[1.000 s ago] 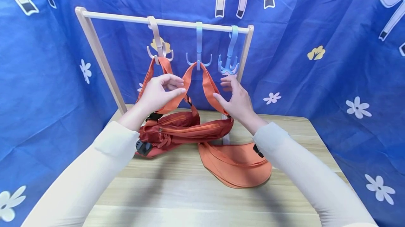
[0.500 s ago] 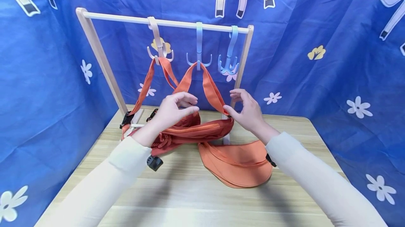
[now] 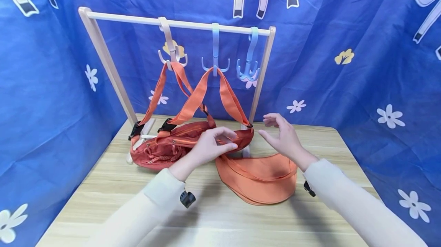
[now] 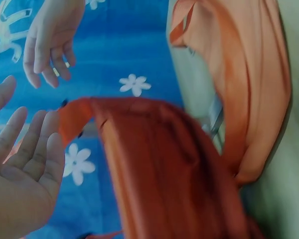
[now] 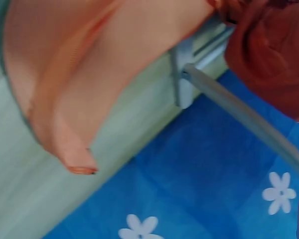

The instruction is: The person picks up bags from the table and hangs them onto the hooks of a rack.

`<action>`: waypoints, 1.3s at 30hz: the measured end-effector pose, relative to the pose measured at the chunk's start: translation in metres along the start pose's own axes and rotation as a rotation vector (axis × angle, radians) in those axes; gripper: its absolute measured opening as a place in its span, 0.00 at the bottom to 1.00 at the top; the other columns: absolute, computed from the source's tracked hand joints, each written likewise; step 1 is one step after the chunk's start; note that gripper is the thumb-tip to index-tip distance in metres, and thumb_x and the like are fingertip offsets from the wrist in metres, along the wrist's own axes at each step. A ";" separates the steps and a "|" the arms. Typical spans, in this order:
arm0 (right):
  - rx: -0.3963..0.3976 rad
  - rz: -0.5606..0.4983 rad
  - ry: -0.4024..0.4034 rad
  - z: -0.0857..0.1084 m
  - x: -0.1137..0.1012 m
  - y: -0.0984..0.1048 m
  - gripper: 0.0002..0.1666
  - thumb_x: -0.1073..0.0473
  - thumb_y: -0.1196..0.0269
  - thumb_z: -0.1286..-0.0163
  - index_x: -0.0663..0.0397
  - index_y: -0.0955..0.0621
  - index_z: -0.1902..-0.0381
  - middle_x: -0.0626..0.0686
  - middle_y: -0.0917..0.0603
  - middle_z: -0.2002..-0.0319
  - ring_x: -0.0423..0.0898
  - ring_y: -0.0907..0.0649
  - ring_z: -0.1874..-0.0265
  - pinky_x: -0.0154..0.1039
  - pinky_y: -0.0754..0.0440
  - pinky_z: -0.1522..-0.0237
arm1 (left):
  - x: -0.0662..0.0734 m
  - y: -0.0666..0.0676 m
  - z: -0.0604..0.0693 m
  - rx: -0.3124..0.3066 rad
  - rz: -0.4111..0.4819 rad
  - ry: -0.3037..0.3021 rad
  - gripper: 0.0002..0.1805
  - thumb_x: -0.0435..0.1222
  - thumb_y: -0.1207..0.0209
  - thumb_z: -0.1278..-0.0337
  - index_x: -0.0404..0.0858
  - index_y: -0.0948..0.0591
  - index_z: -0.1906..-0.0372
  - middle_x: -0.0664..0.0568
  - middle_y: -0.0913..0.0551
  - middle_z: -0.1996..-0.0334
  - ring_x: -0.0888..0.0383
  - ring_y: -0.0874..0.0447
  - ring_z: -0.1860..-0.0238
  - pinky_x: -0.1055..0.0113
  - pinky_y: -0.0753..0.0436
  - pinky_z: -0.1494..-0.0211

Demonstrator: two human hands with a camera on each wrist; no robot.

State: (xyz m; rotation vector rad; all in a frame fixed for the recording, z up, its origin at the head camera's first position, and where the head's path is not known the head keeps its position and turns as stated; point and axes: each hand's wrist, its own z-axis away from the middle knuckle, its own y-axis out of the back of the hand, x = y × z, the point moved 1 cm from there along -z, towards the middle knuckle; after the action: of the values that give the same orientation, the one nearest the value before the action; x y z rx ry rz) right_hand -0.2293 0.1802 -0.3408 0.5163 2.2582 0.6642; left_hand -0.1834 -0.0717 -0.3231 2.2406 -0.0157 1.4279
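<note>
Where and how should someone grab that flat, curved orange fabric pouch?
Probably the right end of the flat, curved orange fabric pouch, pinched from above and the right: that end narrows and lies free near the right hand, while the left end sits close to a dark red fabric bag.

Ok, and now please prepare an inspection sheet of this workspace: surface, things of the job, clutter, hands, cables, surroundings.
Surface: wood-grain table, no spills seen.
Job's things: rear red bag hangs by its orange strap from the beige hanger; front red bag hangs from the middle blue hanger; orange fabric item lies on the table.
Clutter: nothing seen.
Hands: left hand at the front red bag, contact unclear; right hand near the orange fabric item; both hold nothing.
Cables: nothing seen.
Surroundings: wooden rack, its rightmost hanger bearing nothing; blue curtain with printed flowers.
</note>
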 end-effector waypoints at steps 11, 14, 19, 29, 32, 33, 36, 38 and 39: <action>-0.073 -0.039 -0.057 0.038 0.035 -0.001 0.27 0.62 0.29 0.44 0.57 0.25 0.48 0.51 0.18 0.57 0.45 0.17 0.60 0.51 0.23 0.55 | -0.049 -0.051 0.003 -0.026 0.082 -0.010 0.14 0.30 0.31 0.50 0.34 0.18 0.56 0.47 0.16 0.61 0.52 0.16 0.62 0.61 0.18 0.58; -0.111 -0.037 -0.072 0.049 0.042 -0.003 0.27 0.61 0.29 0.43 0.57 0.26 0.47 0.51 0.18 0.56 0.45 0.18 0.60 0.51 0.23 0.55 | -0.058 -0.064 0.006 -0.039 0.084 0.004 0.15 0.31 0.31 0.50 0.34 0.18 0.56 0.47 0.16 0.60 0.51 0.16 0.60 0.59 0.18 0.57; -0.168 -0.027 -0.080 0.068 0.055 -0.007 0.27 0.59 0.30 0.42 0.56 0.26 0.46 0.50 0.18 0.58 0.46 0.18 0.61 0.49 0.22 0.55 | -0.071 -0.081 0.010 -0.056 0.064 0.033 0.16 0.32 0.31 0.50 0.33 0.18 0.54 0.46 0.16 0.58 0.48 0.16 0.59 0.55 0.19 0.56; -0.248 -0.105 -0.114 0.096 0.083 -0.013 0.28 0.60 0.29 0.42 0.61 0.27 0.47 0.57 0.18 0.60 0.43 0.18 0.63 0.41 0.22 0.55 | -0.089 -0.106 0.012 -0.080 0.056 0.060 0.17 0.32 0.31 0.50 0.32 0.19 0.54 0.42 0.17 0.56 0.47 0.18 0.56 0.52 0.21 0.53; -0.267 -0.131 -0.104 0.103 0.090 -0.015 0.27 0.62 0.28 0.43 0.61 0.26 0.48 0.57 0.18 0.61 0.44 0.18 0.63 0.43 0.21 0.57 | -0.091 -0.114 0.011 -0.088 0.027 0.071 0.17 0.32 0.31 0.50 0.32 0.19 0.53 0.44 0.17 0.55 0.50 0.18 0.54 0.53 0.22 0.51; -0.271 -0.141 -0.099 0.105 0.092 -0.015 0.27 0.62 0.28 0.44 0.62 0.26 0.48 0.56 0.18 0.61 0.45 0.18 0.64 0.43 0.21 0.57 | -0.092 -0.117 0.011 -0.090 0.012 0.074 0.17 0.33 0.31 0.50 0.32 0.19 0.53 0.45 0.17 0.55 0.51 0.18 0.54 0.54 0.22 0.50; -0.292 -0.158 -0.076 0.110 0.097 -0.015 0.26 0.63 0.28 0.44 0.63 0.26 0.50 0.55 0.18 0.62 0.48 0.17 0.64 0.46 0.20 0.59 | -0.094 -0.125 0.010 -0.095 -0.036 0.076 0.17 0.34 0.30 0.50 0.35 0.19 0.54 0.47 0.17 0.55 0.55 0.19 0.53 0.57 0.23 0.48; -0.314 -0.161 -0.077 0.113 0.099 -0.015 0.25 0.63 0.28 0.44 0.63 0.25 0.51 0.54 0.18 0.62 0.48 0.18 0.65 0.46 0.20 0.59 | -0.097 -0.130 0.010 -0.099 -0.077 0.071 0.18 0.35 0.30 0.51 0.36 0.18 0.54 0.48 0.16 0.56 0.57 0.19 0.53 0.59 0.23 0.48; -0.326 -0.158 -0.085 0.114 0.100 -0.015 0.25 0.62 0.28 0.44 0.63 0.25 0.51 0.53 0.18 0.62 0.47 0.18 0.65 0.46 0.21 0.59 | -0.098 -0.132 0.009 -0.101 -0.098 0.071 0.18 0.35 0.29 0.51 0.37 0.18 0.54 0.49 0.16 0.56 0.57 0.20 0.53 0.59 0.23 0.47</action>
State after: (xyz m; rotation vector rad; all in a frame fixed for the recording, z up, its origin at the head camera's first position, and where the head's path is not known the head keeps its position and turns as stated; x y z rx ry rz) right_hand -0.2152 0.2574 -0.4716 0.2007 2.0327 0.8885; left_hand -0.1858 0.0178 -0.4611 2.0791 0.0433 1.4218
